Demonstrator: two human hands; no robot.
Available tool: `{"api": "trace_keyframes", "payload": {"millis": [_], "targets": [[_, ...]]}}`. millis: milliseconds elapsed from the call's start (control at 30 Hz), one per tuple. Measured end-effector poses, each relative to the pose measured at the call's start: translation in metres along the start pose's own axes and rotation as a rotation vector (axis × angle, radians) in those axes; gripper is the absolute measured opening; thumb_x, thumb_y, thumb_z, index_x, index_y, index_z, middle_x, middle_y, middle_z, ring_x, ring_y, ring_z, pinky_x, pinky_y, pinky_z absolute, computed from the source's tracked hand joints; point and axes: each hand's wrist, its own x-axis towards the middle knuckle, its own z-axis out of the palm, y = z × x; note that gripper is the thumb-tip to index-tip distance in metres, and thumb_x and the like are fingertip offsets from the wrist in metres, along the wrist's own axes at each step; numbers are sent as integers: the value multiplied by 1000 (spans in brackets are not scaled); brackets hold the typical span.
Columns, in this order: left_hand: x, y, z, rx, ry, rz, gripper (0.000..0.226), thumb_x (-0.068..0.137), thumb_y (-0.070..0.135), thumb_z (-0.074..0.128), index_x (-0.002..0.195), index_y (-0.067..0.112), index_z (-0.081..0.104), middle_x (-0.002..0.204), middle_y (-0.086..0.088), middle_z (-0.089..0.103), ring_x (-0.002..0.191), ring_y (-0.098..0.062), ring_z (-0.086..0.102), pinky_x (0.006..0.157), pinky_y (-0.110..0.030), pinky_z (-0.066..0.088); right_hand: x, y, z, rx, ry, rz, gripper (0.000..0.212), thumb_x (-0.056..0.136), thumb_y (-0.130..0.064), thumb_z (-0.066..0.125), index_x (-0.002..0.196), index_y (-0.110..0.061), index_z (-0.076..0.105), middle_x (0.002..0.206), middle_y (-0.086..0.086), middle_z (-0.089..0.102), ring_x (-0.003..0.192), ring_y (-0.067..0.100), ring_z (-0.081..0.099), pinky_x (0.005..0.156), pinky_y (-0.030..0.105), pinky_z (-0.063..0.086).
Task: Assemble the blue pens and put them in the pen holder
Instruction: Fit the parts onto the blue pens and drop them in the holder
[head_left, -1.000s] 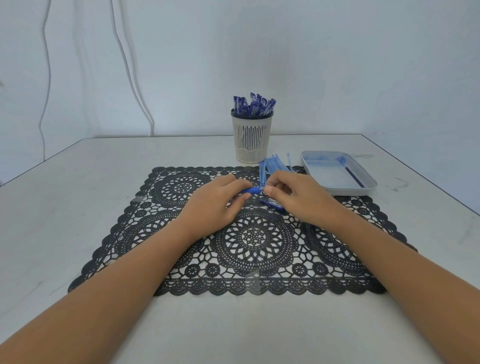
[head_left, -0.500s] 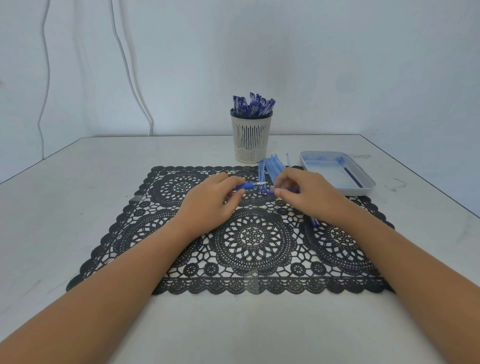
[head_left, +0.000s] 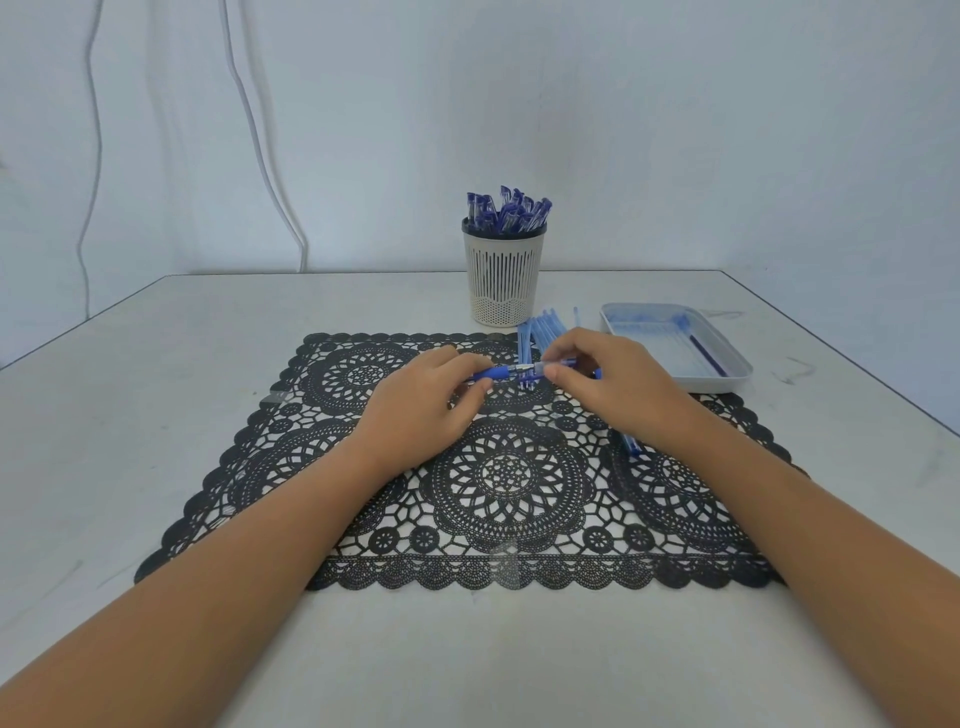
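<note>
Pale and plain, the wall (head_left: 675, 130) fills the upper half of the view, with two thin white cables (head_left: 249, 130) hanging down its left part to the table's far edge. Below it a whitish, faintly scuffed table (head_left: 130, 389) runs to the near edge of the picture. On the middle of the table lies a black lace mat (head_left: 509, 473) with round flower patterns and a scalloped border. Both bare forearms reach in from the near corners and cross over the mat. At the far right, just off the mat's corner, sits a shallow pale tray (head_left: 727, 383) with a dark blue refill (head_left: 706, 356) lying inside it. A cream slotted pen holder (head_left: 503, 280) stands upright behind the mat's far edge, left of the tray, packed with capped pens (head_left: 506, 213). Between the pen holder and the tray a bunch of loose barrels (head_left: 543, 330), clear blue, lies on the mat's far edge, partly hidden by the right hand (head_left: 618, 384). One more barrel end (head_left: 631, 447) shows beside the right wrist. The left hand (head_left: 415, 410) and the right hand meet just above the far half of the mat, holding one pen (head_left: 506, 371) level between them. The left thumb and fingers are curled and pinch its blue grip end; the right fingertips pinch its clear barrel end.
</note>
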Motion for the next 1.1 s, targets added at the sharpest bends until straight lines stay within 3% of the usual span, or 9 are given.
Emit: {"api": "trace_keyframes", "payload": {"millis": [267,467,567,733,900,1033,1100], "targets": [[-1,1,-1,-8,14,7,28,93,33,47,112,19,62,88,7,60,81,-8,52,58,-20,40,0,-3,-2,3,46,2,5,91,-25,54,94,-26,57,86,-12,57,82,11,56,62,-1,35],[0,3,0,-41,-8,87,41,90,42,34,111,19,61,84,8,58,75,-6,50,58,-26,46,-2,-4,5,59,-26,-17,4,90,-26,57,92,-27,60,71,-13,56,64,1,50,58,12,35],[-1,5,0,-2,24,137,39,91,36,35,107,15,63,81,5,59,70,-10,52,56,-22,40,-2,-4,11,132,-30,-24,10,90,-22,58,85,-31,57,73,-10,62,69,10,60,67,21,46],[-3,5,0,31,68,165,34,92,30,38,102,13,65,77,5,60,68,-15,56,55,-18,37,-3,-5,16,178,-31,-54,19,90,-18,58,80,-33,54,68,-10,62,58,-3,53,58,8,39],[-3,3,-1,-15,-12,158,40,92,36,32,102,16,65,81,9,62,71,-11,57,51,-20,39,-5,-3,20,152,-49,-78,9,90,-17,58,84,-24,59,72,-7,63,59,-1,51,59,8,38],[-1,3,1,-59,-14,116,42,91,40,32,104,17,65,79,15,52,72,-4,46,60,-21,36,-5,-3,21,139,-16,-78,5,90,-19,58,88,-23,60,75,-6,64,63,3,52,61,11,39],[0,5,1,-33,-14,145,40,90,39,36,108,17,64,81,11,57,73,-4,46,66,-23,36,-5,-4,22,135,-8,-65,4,90,-21,58,91,-24,60,77,-8,63,64,2,52,62,9,39]]}}
